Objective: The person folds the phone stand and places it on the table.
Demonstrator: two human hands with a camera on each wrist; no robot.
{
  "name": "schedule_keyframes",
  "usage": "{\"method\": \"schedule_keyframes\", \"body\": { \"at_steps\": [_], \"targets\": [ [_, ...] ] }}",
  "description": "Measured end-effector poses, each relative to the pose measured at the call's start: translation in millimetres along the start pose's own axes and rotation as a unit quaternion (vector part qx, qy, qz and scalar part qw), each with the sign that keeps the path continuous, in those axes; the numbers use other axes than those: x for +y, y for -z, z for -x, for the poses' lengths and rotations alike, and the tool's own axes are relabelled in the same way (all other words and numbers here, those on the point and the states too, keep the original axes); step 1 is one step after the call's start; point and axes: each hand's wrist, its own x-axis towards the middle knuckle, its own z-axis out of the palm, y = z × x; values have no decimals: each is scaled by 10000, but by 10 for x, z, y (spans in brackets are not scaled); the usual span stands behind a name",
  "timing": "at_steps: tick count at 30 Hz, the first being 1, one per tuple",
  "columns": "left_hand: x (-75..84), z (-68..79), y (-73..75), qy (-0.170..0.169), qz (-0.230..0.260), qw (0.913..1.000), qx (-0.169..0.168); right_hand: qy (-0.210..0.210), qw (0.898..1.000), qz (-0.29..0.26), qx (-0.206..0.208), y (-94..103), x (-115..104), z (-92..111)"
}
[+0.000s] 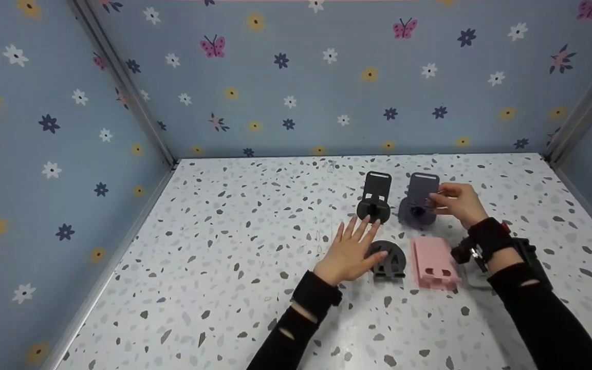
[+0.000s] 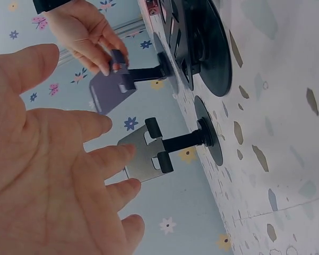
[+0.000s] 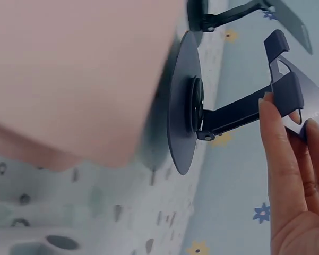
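Observation:
My right hand (image 1: 463, 205) pinches the right edge of a purple phone stand (image 1: 423, 187), whose round base sits on the table. In the right wrist view, the fingers grip its tilted plate (image 3: 313, 101) by a hooked lip. Just left of it stands a black phone stand (image 1: 377, 186), also unfolded on a round base. My left hand (image 1: 347, 257) is open with fingers spread, its fingertips close to the black stand's base. The left thumb overlaps a dark grey folded phone stand (image 1: 394, 259) in the head view.
A pink phone stand (image 1: 436, 254) lies folded in front of the purple one. Right of it, a dark item (image 1: 535, 262) is partly hidden under my right forearm. Flower-patterned walls (image 1: 306, 87) enclose the speckled white table (image 1: 214, 246) at the back and sides.

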Motion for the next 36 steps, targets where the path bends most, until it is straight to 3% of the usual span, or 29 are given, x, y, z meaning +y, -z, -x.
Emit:
{"method": "schedule_keyframes", "body": {
  "at_steps": [11, 15, 18, 20, 24, 29, 32, 36],
  "targets": [
    [-33, -5, 35, -172, 246, 9992, 268, 528, 9971, -453, -291, -57, -357, 199],
    [-56, -42, 57, -222, 908, 9918, 872, 749, 9939, -737, -324, -126, -453, 322],
    [-78, -71, 73, -252, 1776, 9741, 1374, 806, 9905, -1060, -347, -191, -498, 431],
    [-89, -78, 86, -242, 2339, 9602, 1507, 854, 9894, -1111, -373, -246, -515, 501],
    [-95, -87, 102, -173, 3089, 9402, 1423, 992, 9891, -1014, -397, -364, -549, 618],
    [-103, -99, 97, 21, 3674, 9201, 1360, 1115, 9885, -895, -492, -487, -604, 703],
    [-114, -120, 77, 99, 4321, 8928, 1271, 1172, 9883, -819, -532, -545, -630, 730],
    [-113, -137, 68, 175, 5330, 8392, 1067, 1197, 9886, -704, -574, -579, -653, 756]
  ]
}}
